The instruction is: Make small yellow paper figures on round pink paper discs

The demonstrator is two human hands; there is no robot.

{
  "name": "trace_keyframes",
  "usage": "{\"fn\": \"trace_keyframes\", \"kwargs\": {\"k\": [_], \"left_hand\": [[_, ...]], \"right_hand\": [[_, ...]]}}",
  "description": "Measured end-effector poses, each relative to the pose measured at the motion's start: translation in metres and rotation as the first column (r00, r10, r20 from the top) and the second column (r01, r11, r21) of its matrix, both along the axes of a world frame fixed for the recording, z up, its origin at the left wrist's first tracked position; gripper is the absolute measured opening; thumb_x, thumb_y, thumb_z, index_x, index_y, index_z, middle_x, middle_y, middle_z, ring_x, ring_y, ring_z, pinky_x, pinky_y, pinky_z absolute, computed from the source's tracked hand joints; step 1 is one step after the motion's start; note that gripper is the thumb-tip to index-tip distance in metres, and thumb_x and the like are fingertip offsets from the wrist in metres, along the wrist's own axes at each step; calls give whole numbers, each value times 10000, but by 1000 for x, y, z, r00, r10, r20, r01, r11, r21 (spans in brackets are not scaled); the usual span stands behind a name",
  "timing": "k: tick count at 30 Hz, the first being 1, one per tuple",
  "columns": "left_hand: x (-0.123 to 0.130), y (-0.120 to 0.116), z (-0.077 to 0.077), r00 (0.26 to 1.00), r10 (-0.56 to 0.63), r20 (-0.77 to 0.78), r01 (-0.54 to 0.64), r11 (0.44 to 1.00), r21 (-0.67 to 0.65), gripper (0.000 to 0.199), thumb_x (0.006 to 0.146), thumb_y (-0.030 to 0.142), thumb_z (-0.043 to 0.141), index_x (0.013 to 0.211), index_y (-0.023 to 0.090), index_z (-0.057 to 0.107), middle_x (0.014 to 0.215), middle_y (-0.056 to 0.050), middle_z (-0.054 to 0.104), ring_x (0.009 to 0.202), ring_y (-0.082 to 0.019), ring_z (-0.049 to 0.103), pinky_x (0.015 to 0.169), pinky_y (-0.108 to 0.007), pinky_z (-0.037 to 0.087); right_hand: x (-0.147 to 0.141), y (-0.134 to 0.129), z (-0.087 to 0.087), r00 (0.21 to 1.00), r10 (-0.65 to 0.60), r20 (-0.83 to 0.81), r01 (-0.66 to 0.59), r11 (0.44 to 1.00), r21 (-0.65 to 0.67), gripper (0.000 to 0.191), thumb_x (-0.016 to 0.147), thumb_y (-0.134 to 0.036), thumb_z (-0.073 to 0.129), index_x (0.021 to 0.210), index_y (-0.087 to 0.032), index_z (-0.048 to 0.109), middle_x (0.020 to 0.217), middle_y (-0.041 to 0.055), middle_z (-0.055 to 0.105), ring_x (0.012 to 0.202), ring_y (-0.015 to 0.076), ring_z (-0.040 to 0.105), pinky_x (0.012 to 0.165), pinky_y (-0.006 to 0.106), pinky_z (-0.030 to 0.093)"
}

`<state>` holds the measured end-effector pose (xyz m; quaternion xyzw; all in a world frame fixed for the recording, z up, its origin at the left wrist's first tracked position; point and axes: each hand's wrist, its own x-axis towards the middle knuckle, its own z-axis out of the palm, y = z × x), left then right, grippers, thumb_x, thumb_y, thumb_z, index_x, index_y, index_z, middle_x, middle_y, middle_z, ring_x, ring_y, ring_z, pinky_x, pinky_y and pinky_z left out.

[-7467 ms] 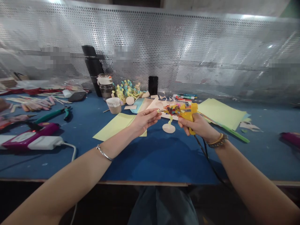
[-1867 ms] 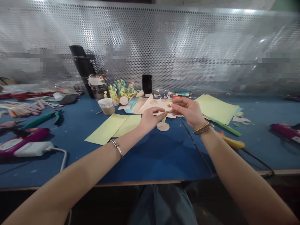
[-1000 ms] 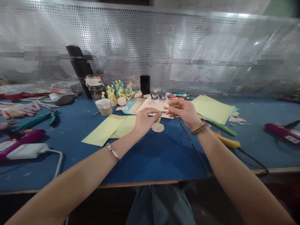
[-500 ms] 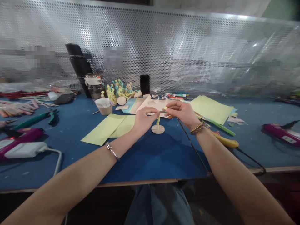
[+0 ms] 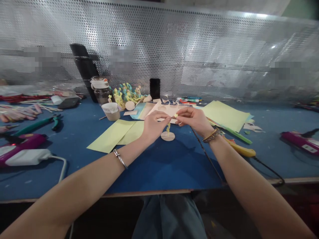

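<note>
My left hand (image 5: 155, 125) is closed, thumb and forefinger pinched together at the top of a small yellow twisted paper piece (image 5: 168, 128). That piece stands upright on a pale round disc (image 5: 167, 136) on the table. What exactly the left fingertips grip is hidden. My right hand (image 5: 193, 120) is closed in a pinch on a tiny pale yellow paper star (image 5: 176, 116), just right of the left fingertips. Yellow paper sheets (image 5: 112, 136) lie left of the hands. Behind them is a pinkish paper sheet (image 5: 156, 111).
A paper cup (image 5: 111, 112), a lidded bottle (image 5: 100, 91) and a cluster of yellow and blue paper pieces (image 5: 127, 94) stand at the back left. A phone (image 5: 155, 88) leans against the perforated metal screen. On the right lie a yellow-handled tool (image 5: 241, 149) with a cord and more yellow paper (image 5: 224, 114).
The thin piece between my fingertips has turned or slipped from view, and the small yellow star shows more clearly in my right fingers. Both hands stay nearly in place.
</note>
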<state>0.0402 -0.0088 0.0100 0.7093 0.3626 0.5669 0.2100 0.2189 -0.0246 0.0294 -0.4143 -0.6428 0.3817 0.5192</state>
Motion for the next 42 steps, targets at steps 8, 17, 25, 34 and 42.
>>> {"fn": "trace_keyframes", "kwargs": {"k": [8, 17, 25, 34, 42], "left_hand": [[0, 5, -6, 998, -60, 16, 61, 994, -91, 122, 783, 285, 652, 793, 204, 744, 845, -35, 739, 814, -179, 670, 772, -321, 526], [0, 4, -10, 986, -146, 82, 159, 968, -195, 178, 746, 274, 696, 886, 174, 740, 920, -72, 747, 831, -188, 688, 807, -344, 545], [1, 2, -7, 987, -135, 92, 152, 965, -214, 167, 722, 249, 706, 855, 152, 733, 889, -85, 743, 813, -193, 687, 798, -350, 547], [2, 2, -8, 989, -116, 87, 132, 969, -208, 103, 709, 243, 716, 784, 173, 707, 819, -38, 733, 752, -156, 669, 745, -309, 543], [3, 0, -7, 984, -135, 113, 162, 947, -277, 115, 700, 233, 714, 794, 171, 694, 834, -40, 732, 776, -163, 675, 765, -323, 543]], "right_hand": [[1, -1, 1, 1000, 2, 9, -2, 1000, 2, 312, 639, -360, 787, 833, -154, 655, 702, 40, 681, 695, 188, 689, 643, 338, 579], [0, 2, -3, 1000, 12, -3, -12, 1000, 6, 283, 636, -316, 790, 824, -159, 649, 719, 37, 686, 688, 172, 688, 619, 312, 588], [2, 5, -7, 999, 30, -23, -30, 999, 16, 282, 612, -290, 807, 806, -161, 648, 775, 37, 689, 706, 170, 684, 631, 315, 592], [1, 7, -9, 998, 45, -51, -45, 999, 18, 271, 590, -270, 825, 771, -171, 649, 756, 24, 691, 708, 161, 676, 651, 313, 587], [2, 10, -13, 998, 43, -42, -42, 999, 12, 289, 580, -284, 828, 784, -176, 654, 748, 25, 696, 736, 165, 669, 712, 340, 565]]}}
